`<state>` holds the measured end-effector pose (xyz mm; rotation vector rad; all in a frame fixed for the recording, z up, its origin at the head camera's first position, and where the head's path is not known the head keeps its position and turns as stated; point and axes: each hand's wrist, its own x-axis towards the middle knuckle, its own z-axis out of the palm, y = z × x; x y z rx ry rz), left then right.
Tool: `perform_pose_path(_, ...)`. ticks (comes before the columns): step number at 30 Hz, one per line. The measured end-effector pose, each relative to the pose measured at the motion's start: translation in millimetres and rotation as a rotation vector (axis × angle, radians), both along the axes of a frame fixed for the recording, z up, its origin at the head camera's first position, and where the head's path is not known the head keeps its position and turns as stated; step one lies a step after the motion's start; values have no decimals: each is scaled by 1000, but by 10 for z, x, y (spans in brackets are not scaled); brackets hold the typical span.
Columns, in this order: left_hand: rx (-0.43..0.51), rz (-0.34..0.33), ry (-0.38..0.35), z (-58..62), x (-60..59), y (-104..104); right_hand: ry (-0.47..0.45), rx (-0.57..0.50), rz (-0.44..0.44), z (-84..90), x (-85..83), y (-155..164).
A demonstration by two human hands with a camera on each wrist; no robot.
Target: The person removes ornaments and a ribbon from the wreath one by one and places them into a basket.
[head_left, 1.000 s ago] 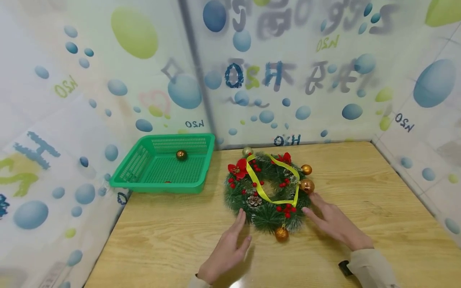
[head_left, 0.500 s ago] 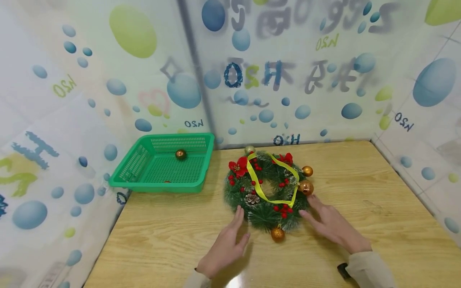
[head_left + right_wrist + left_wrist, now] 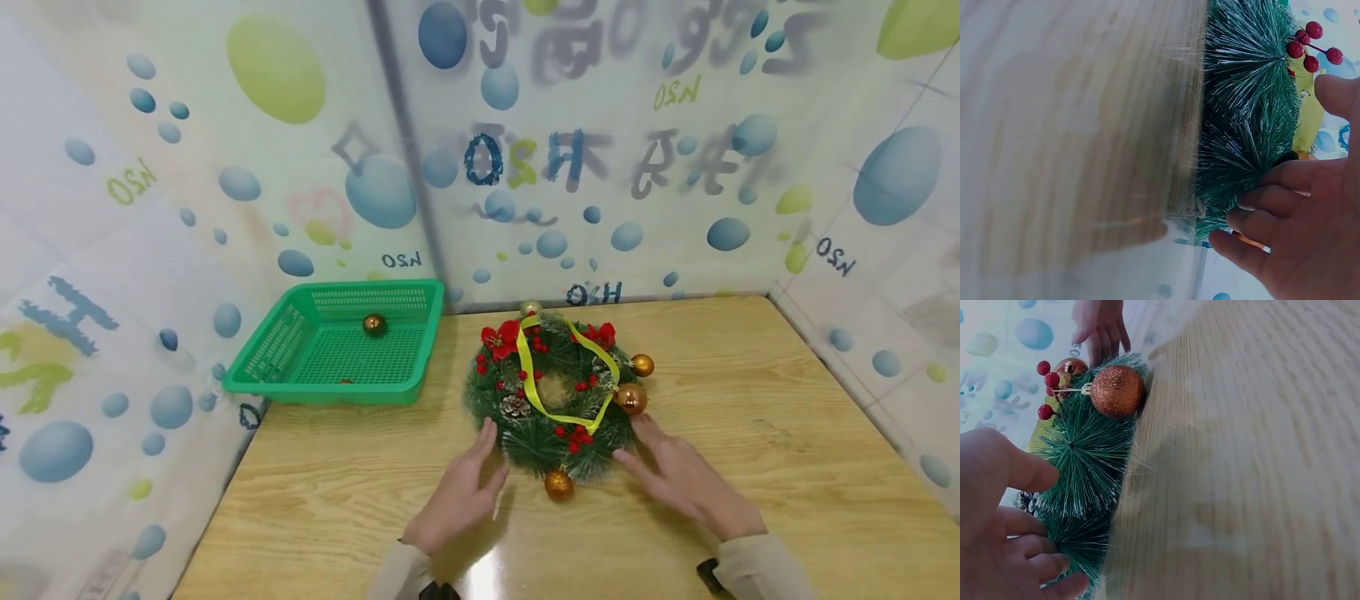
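Note:
A green pine wreath (image 3: 542, 443) with red berries, red flowers, a yellow ribbon (image 3: 527, 379) and gold baubles lies flat on the wooden table (image 3: 750, 417). My left hand (image 3: 459, 490) is open, its fingertips against the wreath's lower left rim. In the left wrist view this hand (image 3: 997, 519) touches the needles (image 3: 1085, 456) near a glittery gold bauble (image 3: 1117, 391). My right hand (image 3: 678, 475) is open too, with fingertips at the lower right rim below a copper bauble (image 3: 630, 398). From the right wrist, its fingers (image 3: 1272, 200) press into the wreath's needles (image 3: 1241, 100).
A green plastic basket (image 3: 322, 387) stands at the table's back left and overhangs the left edge; one copper ball (image 3: 374, 324) lies in it. Bubble-patterned panels wall the table at the back and both sides. Bare wood lies to the right of the wreath.
The wreath has turned clockwise between my hands: the bottom gold bauble moved left, the copper bauble moved down. Both hands shifted a little left with it.

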<state>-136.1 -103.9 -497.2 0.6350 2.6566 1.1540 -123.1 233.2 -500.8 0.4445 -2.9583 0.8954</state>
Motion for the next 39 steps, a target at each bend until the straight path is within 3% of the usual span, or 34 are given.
perform_pose_path(8,-31,1,14,9,-30,2,45,8,6,5,41,-16)
perform_pose_path(20,4,7,-3,10,-120,-51,14,25,-3,90,170,-103)
perform_pose_path(30,-9,21,1,18,-185,-66,58,17,-2,37,284,-196)
perform_pose_path(39,-9,38,-6,-1,-264,-84,36,-10,3,26,356,-282)
